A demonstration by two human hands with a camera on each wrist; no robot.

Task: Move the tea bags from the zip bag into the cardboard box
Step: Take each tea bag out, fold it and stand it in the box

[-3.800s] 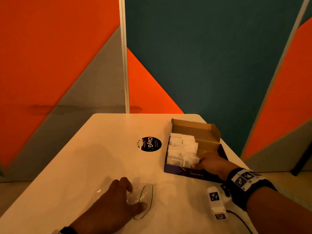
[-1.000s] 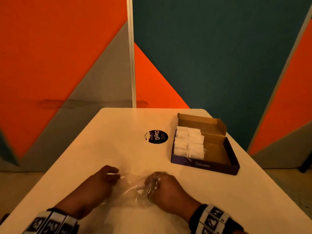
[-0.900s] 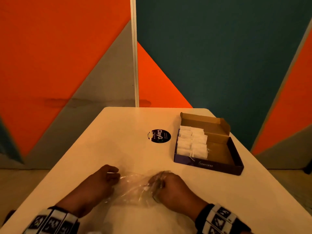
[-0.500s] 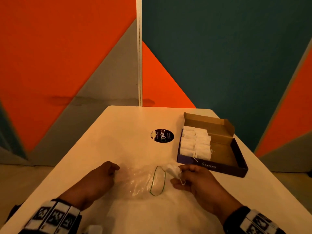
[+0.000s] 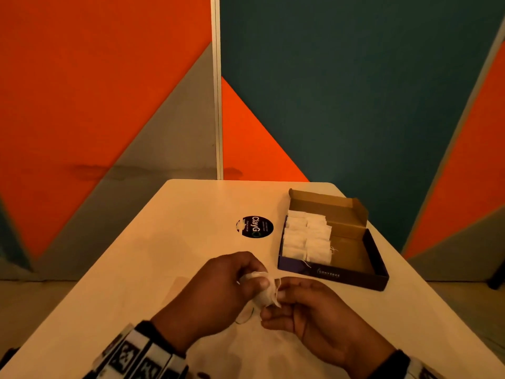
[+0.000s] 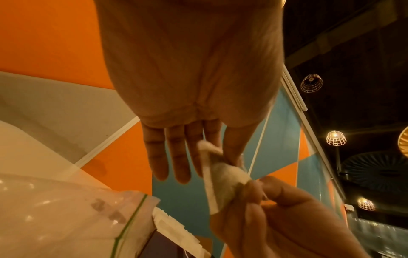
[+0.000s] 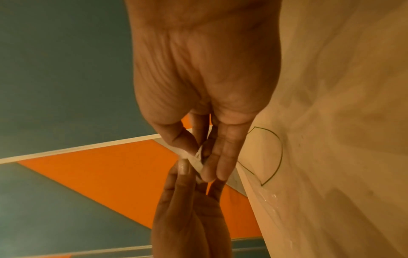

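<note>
Both hands hold one white tea bag [image 5: 266, 291] just above the table. My left hand [image 5: 254, 280] pinches its top between thumb and forefinger; the other left fingers [image 6: 176, 157] stay straight. My right hand [image 5: 278, 295] pinches the other end, and that grip shows on the tea bag [image 7: 196, 160] in the right wrist view. The clear zip bag [image 6: 66, 218] lies flat under the hands, its green-lined mouth [image 7: 276, 157] open. The open cardboard box [image 5: 333, 276] stands to the right, with several tea bags [image 5: 306, 239] in rows along its left side.
A round black sticker [image 5: 254, 227] sits on the white table [image 5: 164, 255] left of the box. The box's right half shows bare cardboard. Orange, grey and teal wall panels stand right behind the table's far edge.
My right hand drew a tea bag out of the zip bag. My left hand has left the zip bag and moved right to take hold of the same tea bag.
</note>
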